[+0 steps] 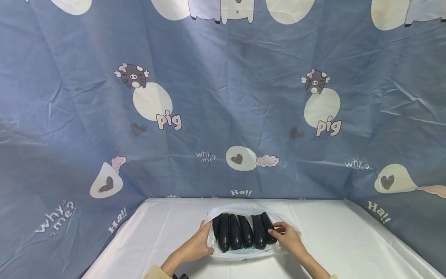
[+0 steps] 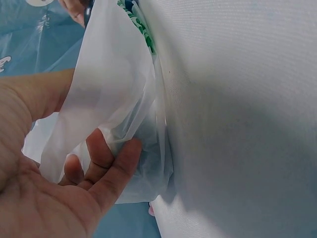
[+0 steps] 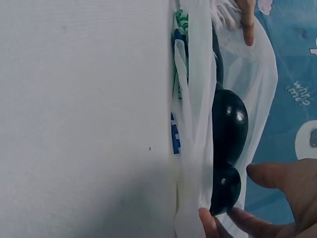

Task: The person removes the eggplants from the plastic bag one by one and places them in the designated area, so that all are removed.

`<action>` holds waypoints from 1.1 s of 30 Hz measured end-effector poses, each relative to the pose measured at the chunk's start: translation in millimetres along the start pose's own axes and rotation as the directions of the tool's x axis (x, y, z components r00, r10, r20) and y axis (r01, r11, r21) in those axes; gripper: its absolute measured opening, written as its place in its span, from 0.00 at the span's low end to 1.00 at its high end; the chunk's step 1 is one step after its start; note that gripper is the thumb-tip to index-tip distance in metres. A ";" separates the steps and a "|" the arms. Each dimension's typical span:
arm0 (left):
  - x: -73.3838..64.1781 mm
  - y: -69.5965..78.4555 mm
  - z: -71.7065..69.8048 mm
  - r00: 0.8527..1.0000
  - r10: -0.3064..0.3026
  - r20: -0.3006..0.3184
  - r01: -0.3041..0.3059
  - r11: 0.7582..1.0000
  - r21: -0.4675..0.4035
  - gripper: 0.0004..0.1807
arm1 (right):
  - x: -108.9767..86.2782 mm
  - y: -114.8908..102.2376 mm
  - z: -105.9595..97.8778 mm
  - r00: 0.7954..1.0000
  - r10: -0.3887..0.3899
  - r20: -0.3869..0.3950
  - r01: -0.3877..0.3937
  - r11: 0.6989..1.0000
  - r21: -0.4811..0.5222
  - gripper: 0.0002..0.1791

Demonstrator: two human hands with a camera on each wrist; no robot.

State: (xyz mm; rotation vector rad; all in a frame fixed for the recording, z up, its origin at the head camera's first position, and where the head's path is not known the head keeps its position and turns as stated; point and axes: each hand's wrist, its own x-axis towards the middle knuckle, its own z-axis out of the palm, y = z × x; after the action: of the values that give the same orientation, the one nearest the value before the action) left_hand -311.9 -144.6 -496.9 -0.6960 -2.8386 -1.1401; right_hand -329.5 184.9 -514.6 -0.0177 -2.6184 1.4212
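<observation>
A thin white plastic bag (image 1: 240,254) lies on the table with its mouth spread wide. Inside, several dark eggplants (image 1: 235,232) lie side by side, ends toward me. My left hand (image 1: 197,241) holds the bag's left edge; in the left wrist view the film passes between thumb and curled fingers (image 2: 121,171). At the right end, my right hand (image 1: 289,237) reaches over the rim, with fingertips at the outermost eggplant (image 1: 267,228). The right wrist view shows thumb (image 3: 267,174) and index finger spread apart beside that eggplant's rounded end (image 3: 226,191).
White cloth covers the table (image 1: 167,224) around the bag. A blue printed curtain (image 1: 223,116) hangs behind the table and along both sides. Green and blue print (image 3: 182,22) shows on the bag's lower side. A small black object (image 1: 181,276) sits by the left forearm.
</observation>
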 end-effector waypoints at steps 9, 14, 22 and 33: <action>0.6 0.0 -2.9 1.000 0.029 -0.001 -0.029 1.000 0.005 0.56 | -0.1 0.6 1.3 1.000 -0.009 0.009 0.009 0.999 -0.051 0.27; 0.1 -0.1 -3.1 0.999 0.038 0.002 -0.038 0.999 0.000 0.56 | -0.3 0.4 1.2 1.000 -0.006 0.022 0.007 0.997 -0.073 0.29; 1.5 -0.1 -2.7 1.000 0.025 -0.005 -0.025 1.000 0.011 0.56 | 0.5 -0.6 -0.5 1.000 0.011 0.029 -0.011 1.000 -0.029 0.28; 0.5 -1.7 -2.2 1.000 0.025 0.004 -0.026 1.000 0.002 0.56 | 2.2 -0.1 -7.5 0.991 0.111 0.076 -0.115 0.992 0.044 0.28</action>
State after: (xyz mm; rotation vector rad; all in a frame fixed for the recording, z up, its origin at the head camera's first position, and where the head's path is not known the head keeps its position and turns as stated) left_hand -313.4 -146.9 -496.3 -0.7327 -2.8247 -1.1341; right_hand -330.6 191.4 -510.2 -0.1118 -2.6796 1.5502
